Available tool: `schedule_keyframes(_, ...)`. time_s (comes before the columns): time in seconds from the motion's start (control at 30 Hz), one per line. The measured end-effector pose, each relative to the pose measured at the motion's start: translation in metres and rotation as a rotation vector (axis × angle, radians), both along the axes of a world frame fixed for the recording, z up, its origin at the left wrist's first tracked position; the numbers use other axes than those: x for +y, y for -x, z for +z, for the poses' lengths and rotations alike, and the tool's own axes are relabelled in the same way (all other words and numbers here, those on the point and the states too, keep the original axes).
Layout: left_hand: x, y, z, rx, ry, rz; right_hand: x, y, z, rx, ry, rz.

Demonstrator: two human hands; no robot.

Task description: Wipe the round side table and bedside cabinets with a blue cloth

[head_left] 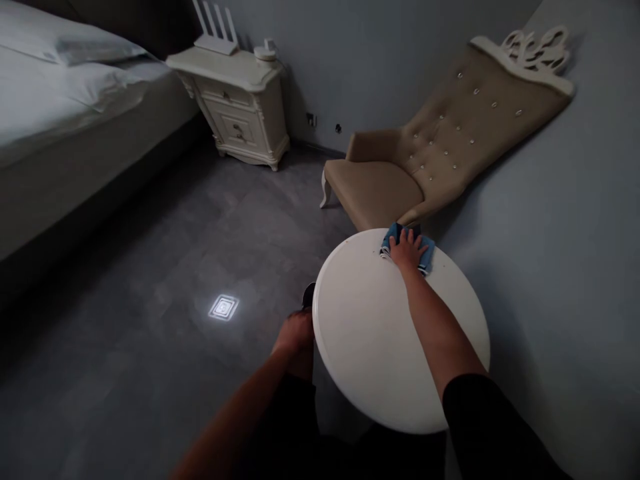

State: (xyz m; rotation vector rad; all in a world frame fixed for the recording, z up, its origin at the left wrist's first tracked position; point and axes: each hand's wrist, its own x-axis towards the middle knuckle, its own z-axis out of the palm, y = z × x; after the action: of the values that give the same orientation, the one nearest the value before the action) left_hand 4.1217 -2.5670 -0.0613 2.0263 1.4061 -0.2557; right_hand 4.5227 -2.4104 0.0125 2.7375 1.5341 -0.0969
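A folded blue cloth [427, 255] with darker and white-edged parts lies at the far rim of a round white table [370, 327]. My right hand [407, 251] holds the cloth against the tabletop from above, its fingers spread over it. A few small dark specks show on the table near the cloth. Low beside the table's left edge is my left hand [296, 331], apparently resting on my leg. Its fingers are mostly hidden, and no object shows in it.
A tan tufted armchair [375, 190] stands just beyond the table. Behind to the left, a white nightstand [240, 127] carries a router [216, 45]. The bed [75, 147] fills the left side. A grey wall [575, 267] is on the right; a light patch [223, 307] shows on the floor.
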Motion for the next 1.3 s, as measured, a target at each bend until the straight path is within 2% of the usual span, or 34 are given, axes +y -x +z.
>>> schedule_keyframes(0.07, 0.000, 0.000, 0.003, 0.007, -0.006, -0.010, -0.021, 0.013, -0.001, -0.017, 0.003, 0.041)
schedule_keyframes(0.13, -0.001, -0.001, 0.006, 0.015, 0.003, -0.012, -0.060, 0.034, -0.002, -0.038, 0.005, 0.102)
schedule_keyframes(0.2, -0.003, -0.001, 0.008, 0.026, 0.021, 0.004, -0.116, 0.064, -0.005, -0.050, 0.001, 0.169)
schedule_keyframes(0.37, -0.007, -0.003, 0.009, 0.025, 0.011, -0.003, -0.281, 0.148, -0.020, 0.013, -0.004, 0.355)
schedule_keyframes(0.43, -0.008, -0.004, 0.010, 0.023, 0.007, -0.016, -0.331, 0.173, -0.027, 0.055, -0.001, 0.420)
schedule_keyframes(0.5, -0.009, -0.005, 0.011, 0.032, 0.009, -0.024, -0.357, 0.189, -0.030, 0.088, 0.013, 0.456)
schedule_keyframes(0.53, -0.009, -0.005, 0.012, 0.039, 0.011, -0.026, -0.359, 0.192, -0.030, 0.098, 0.022, 0.465)
schedule_keyframes(0.6, -0.008, -0.005, 0.013, 0.056, 0.017, -0.024, -0.342, 0.191, -0.027, 0.105, 0.034, 0.472)
schedule_keyframes(0.67, -0.008, -0.004, 0.011, 0.061, 0.022, -0.017, -0.301, 0.178, -0.022, 0.093, 0.038, 0.454)
schedule_keyframes(0.93, -0.001, 0.001, -0.006, -0.001, -0.015, 0.030, -0.055, 0.073, -0.002, -0.006, 0.035, 0.201)
schedule_keyframes(1.03, 0.002, 0.000, -0.008, -0.009, 0.004, 0.016, 0.011, 0.044, -0.001, 0.008, 0.027, 0.106)
schedule_keyframes(1.1, 0.003, -0.001, -0.007, -0.026, 0.002, -0.003, 0.034, 0.037, -0.002, 0.032, 0.013, 0.068)
schedule_keyframes(1.17, 0.003, -0.001, -0.006, -0.032, -0.008, -0.008, 0.038, 0.039, -0.003, 0.044, -0.009, 0.064)
schedule_keyframes(1.23, 0.001, -0.002, -0.005, -0.016, -0.010, 0.000, 0.023, 0.050, -0.004, 0.040, -0.026, 0.096)
schedule_keyframes(1.3, 0.000, -0.002, -0.002, 0.007, 0.001, 0.008, -0.011, 0.070, -0.004, 0.034, -0.033, 0.158)
